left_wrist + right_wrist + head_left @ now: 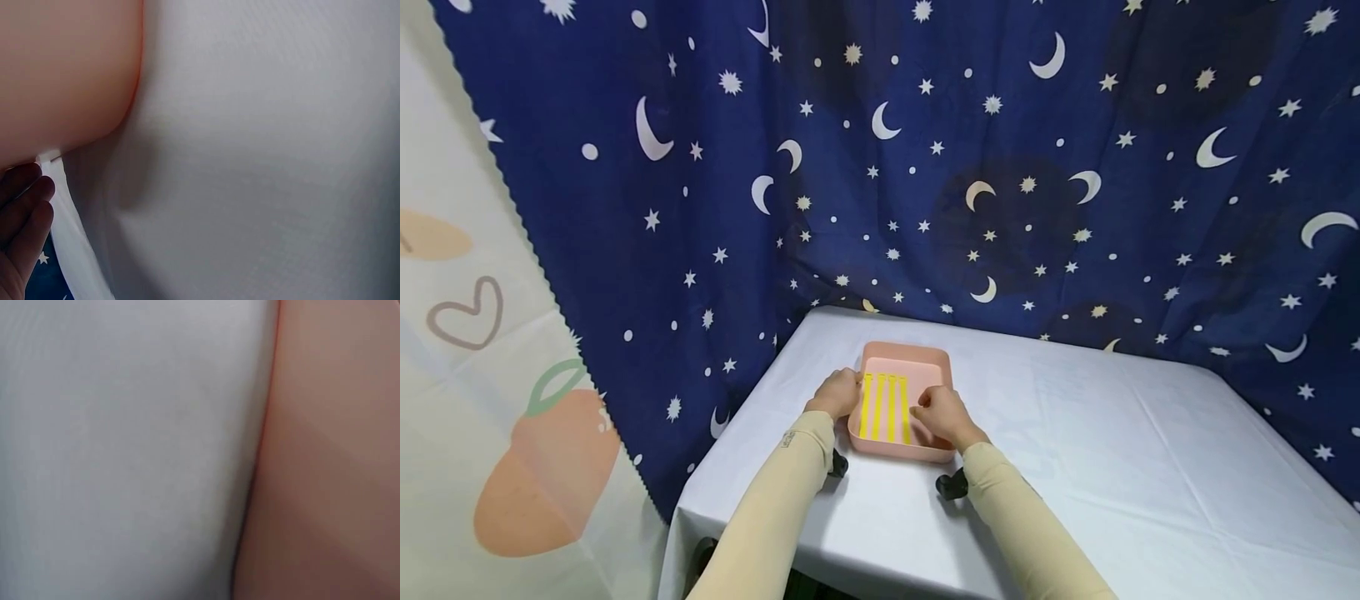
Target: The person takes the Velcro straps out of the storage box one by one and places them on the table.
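A pink tray [904,358] sits near the back-left of the white-clothed tabletop [1075,467], with four yellow strips [884,407] lying side by side in it. The left hand [837,393] curls over the tray's left rim, while the right hand [942,417] reaches inside with fingers bent at the rightmost strip, though whether it has pinched hold cannot be told. The light tray could skid on the cloth, or a fumbled strip could knock its neighbours askew.

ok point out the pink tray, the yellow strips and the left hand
pink plastic tray [907,352]: head view, bare floor near far rim
yellow strips [885,408]: head view, middle of the row
left hand [837,392]: head view, back of hand
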`<action>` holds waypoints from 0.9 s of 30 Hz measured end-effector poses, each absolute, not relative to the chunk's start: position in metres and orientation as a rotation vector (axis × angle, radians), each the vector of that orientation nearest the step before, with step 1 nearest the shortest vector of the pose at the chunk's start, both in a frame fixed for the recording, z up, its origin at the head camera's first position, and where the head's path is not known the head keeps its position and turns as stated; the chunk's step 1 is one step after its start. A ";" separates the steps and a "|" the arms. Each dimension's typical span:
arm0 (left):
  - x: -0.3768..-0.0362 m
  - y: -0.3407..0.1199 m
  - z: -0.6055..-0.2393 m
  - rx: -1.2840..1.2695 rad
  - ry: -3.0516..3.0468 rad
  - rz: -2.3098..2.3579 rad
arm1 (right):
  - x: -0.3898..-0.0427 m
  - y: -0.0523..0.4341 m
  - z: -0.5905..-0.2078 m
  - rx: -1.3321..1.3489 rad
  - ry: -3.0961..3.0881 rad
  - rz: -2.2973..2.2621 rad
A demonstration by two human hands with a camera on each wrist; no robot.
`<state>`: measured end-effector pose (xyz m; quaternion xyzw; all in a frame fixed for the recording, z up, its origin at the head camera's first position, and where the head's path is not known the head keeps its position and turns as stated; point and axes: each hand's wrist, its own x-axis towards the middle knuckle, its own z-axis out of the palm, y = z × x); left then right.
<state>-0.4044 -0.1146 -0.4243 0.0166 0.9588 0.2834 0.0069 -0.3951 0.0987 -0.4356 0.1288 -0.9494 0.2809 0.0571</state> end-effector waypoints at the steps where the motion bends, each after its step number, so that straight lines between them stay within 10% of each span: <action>1: -0.405 -0.115 -0.425 0.049 3.001 0.882 | -0.395 0.098 -0.436 0.393 -2.876 0.839; 27: -0.403 -0.115 -0.424 0.067 3.012 0.903 | -0.389 0.082 -0.442 0.209 -2.946 0.990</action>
